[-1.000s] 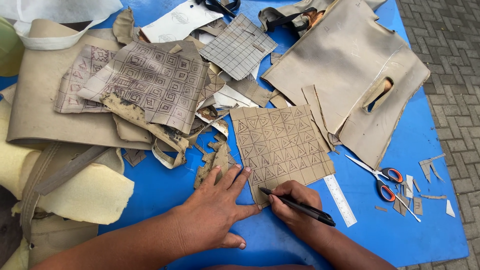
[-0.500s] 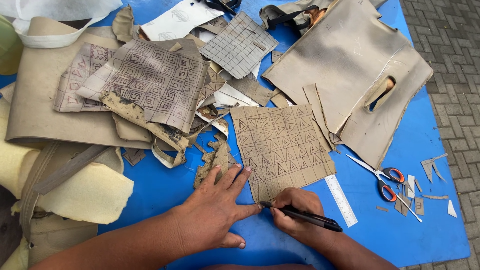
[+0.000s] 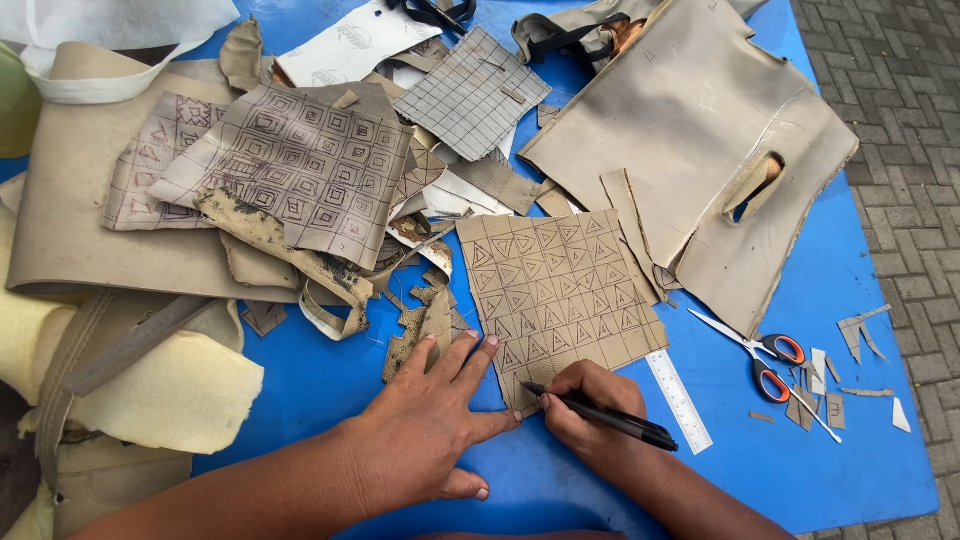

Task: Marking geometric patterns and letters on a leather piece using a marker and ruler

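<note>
On the left side of the blue bench (image 3: pixel 300 390) lie soft yellow foam pieces (image 3: pixel 150 390) and a big tan sheet of leather-like stuff (image 3: pixel 90 230). Next to them sits a pile of tan scraps with small squares drawn on them (image 3: pixel 290 160).

In the middle lies the square tan piece covered in drawn triangles (image 3: pixel 560 290). It rests flat on the bench, just right of that pile. Lines cut it into small boxes, and nearly every box that shows has a triangle inside. It looks almost all filled in. Only the bottom corner by the pen seems left to do.

The left hand (image 3: pixel 425 430) lies flat and open, fingers spread. Its fingertips press on the bottom left edge of the triangle piece and hold nothing.

The right hand (image 3: pixel 590 420) is just right of it. Its grip is closed tight around a black pen (image 3: pixel 600 415). The pen tip touches the bottom edge of the triangle piece.

Right of the triangle piece lies a clear ruler (image 3: pixel 680 400). Further right are scissors with red handles (image 3: pixel 765 365) and small cut bits (image 3: pixel 840 400). Above them lies a large tan piece with a hole cut like a handle (image 3: pixel 700 140).
</note>
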